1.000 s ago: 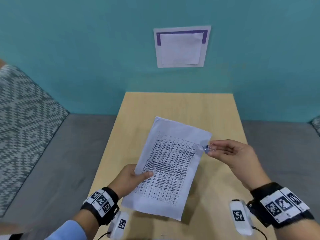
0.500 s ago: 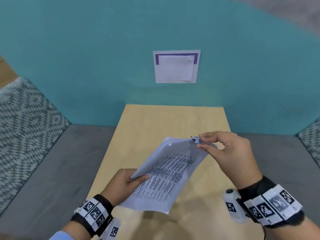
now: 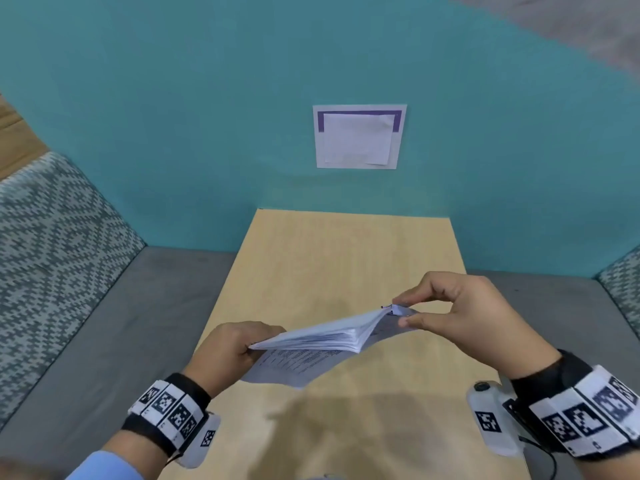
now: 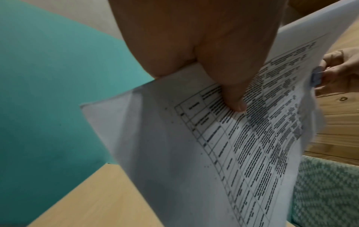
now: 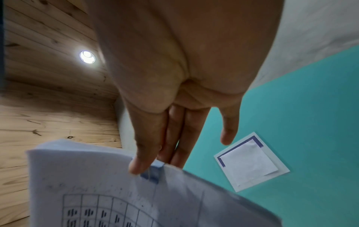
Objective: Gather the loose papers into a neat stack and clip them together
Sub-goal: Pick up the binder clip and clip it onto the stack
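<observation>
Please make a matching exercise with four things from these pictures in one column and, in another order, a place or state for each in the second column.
1. papers
2. clip
3. left hand
4. table

a. pinched by the right hand at the stack's edge
b. grips the stack's near corner
c. bare wood under the hands
d. held in the air between both hands

Pairs: 1-d, 2-a, 3-b, 4-c
</observation>
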Tool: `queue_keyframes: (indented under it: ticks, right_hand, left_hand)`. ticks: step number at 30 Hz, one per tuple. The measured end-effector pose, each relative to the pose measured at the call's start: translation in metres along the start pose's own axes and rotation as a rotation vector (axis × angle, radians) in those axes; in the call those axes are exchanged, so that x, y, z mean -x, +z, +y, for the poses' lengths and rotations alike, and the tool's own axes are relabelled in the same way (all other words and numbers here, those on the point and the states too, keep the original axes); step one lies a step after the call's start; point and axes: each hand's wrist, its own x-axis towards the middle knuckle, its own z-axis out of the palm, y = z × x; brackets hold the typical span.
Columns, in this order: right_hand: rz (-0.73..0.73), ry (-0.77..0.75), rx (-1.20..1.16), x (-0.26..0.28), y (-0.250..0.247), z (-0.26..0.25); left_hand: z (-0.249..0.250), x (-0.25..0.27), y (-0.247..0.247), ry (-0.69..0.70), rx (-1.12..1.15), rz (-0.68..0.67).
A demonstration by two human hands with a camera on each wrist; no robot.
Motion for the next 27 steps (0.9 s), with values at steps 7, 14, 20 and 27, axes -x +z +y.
queue_keyframes:
  ticks: [7,14,20,27]
  right_hand:
    - [0.086,-0.045,-0.066,0.008,0.014,-0.001]
    - [0.183,-0.035,-0.006,0.01,0.039,0.008]
    - [0.165,-0.167,0.314,0.007,0.061,0.023]
    - [0.221,-0.255,0.399,0.007,0.064,0.019]
  left_hand:
    - [0.003,-0.004,0.007,-0.28,0.28,-0.077]
    - [0.029,-0.009,0.01,-0.224,0.308,-0.053]
    - [0.115,-0.042,-0.002,0.422,-0.265,0.292]
    - [0.126,-0.066,0.007,0.344,-0.396,0.225]
